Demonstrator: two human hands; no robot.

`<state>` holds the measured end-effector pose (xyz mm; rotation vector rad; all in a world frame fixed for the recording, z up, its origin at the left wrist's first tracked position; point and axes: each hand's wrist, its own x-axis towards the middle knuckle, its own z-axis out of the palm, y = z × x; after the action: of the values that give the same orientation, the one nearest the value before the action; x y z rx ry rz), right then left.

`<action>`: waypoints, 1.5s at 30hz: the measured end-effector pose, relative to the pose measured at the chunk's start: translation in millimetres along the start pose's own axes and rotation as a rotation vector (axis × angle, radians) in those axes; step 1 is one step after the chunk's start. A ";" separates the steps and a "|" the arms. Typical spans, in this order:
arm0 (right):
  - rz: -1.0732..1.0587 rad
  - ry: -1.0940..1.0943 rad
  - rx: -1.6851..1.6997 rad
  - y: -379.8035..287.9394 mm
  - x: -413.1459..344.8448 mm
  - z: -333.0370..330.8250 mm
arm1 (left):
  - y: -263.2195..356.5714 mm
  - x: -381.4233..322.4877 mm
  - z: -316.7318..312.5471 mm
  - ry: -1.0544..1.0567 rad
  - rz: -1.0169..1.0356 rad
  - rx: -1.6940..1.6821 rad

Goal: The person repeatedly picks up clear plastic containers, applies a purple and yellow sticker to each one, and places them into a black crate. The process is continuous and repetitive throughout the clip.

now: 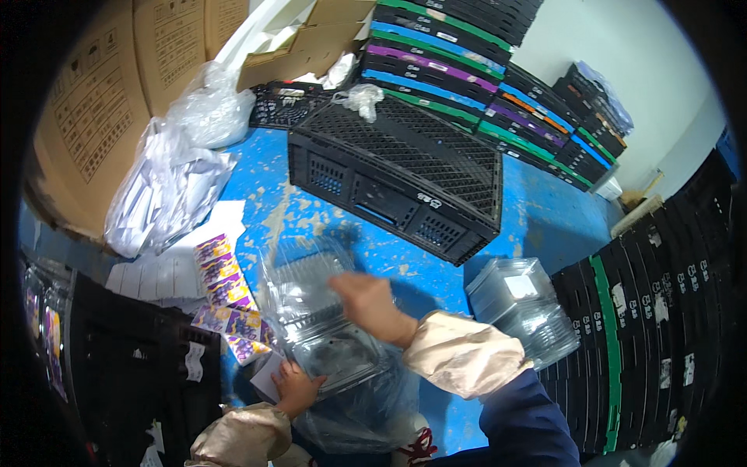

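Observation:
A stack of clear plastic clamshell containers (pixel 335 350) lies on the floor before me, partly wrapped in a thin clear plastic bag (pixel 356 417). My left hand (pixel 296 386) rests against its near left corner with the fingers spread. Over the middle of the stack is my right hand (pixel 373 306), curled and blurred by motion. Whether its fingers pinch the plastic film cannot be made out. Left of the stack lie strips of purple and yellow printed labels (pixel 224 274), some on white sheets (pixel 146 280).
An upturned black plastic crate (pixel 397 175) stands ahead on the blue floor. More clear containers (pixel 519 309) are stacked to the right, beside piled black crates (pixel 636 327). Black crates (pixel 146 350) also stand at left, below cardboard boxes (pixel 87 117) and a bag of paper scraps (pixel 157 192).

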<state>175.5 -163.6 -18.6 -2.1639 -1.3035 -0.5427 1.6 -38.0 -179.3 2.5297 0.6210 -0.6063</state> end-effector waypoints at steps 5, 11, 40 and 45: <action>0.049 0.312 -0.131 11.8 40.3 -139.0 | -10.4 5.4 -9.3 -0.088 0.029 -0.061; 0.443 0.646 0.113 32.7 -36.1 -231.5 | -31.5 2.6 -30.8 0.037 0.141 -0.165; 0.140 0.196 -0.710 207.7 -12.8 -164.2 | 9.0 -75.1 -124.2 0.449 0.604 -0.310; 0.572 -0.014 -0.667 257.9 -68.3 -98.2 | 10.1 -78.2 -125.3 0.532 0.650 -0.384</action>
<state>369.3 -369.6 -47.6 -2.9172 -0.4674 -0.7889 -18.0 -4.6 -36.3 2.3103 0.0356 0.3897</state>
